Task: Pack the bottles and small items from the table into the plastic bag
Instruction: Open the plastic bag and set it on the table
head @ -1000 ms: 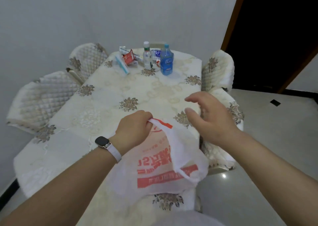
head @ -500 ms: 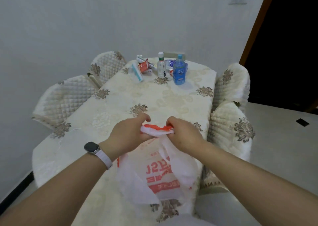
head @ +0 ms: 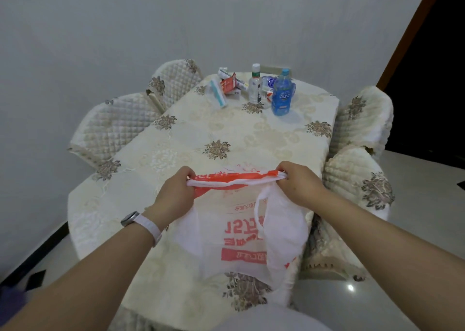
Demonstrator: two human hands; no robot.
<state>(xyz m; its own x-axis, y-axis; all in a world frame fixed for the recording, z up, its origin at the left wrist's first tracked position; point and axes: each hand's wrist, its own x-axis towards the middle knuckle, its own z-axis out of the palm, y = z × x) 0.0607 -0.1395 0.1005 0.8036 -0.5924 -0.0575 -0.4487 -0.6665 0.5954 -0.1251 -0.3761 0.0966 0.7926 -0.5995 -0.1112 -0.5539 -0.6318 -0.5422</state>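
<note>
White plastic printed in red, the plastic bag hangs over the near edge of the tabletop. Its top edge is stretched taut along a line from 9 to 3 o'clock. The left hand grips the 9 o'clock end of that edge with curled fingers, and the right hand pinches the bunched 3 o'clock end. Neither hand is free, and the mouth looks pulled flat rather than spread open.

Everything to be packed sits at 12 o'clock, at the far end of the tabletop and well apart from both hands. A clear bottle with a white cap stands upright, and a blue bottle stands just beside it at its 3 o'clock. A red box and a white-and-teal packet lie at the clear bottle's 9 o'clock. The right hand is the nearer one to the blue bottle, which lies almost straight ahead of it. The left hand lines up better with the boxes.

The bag's red lettering appears upside down from here and I cannot read it. The blue bottle's label carries white script that is too small to make out.
</note>
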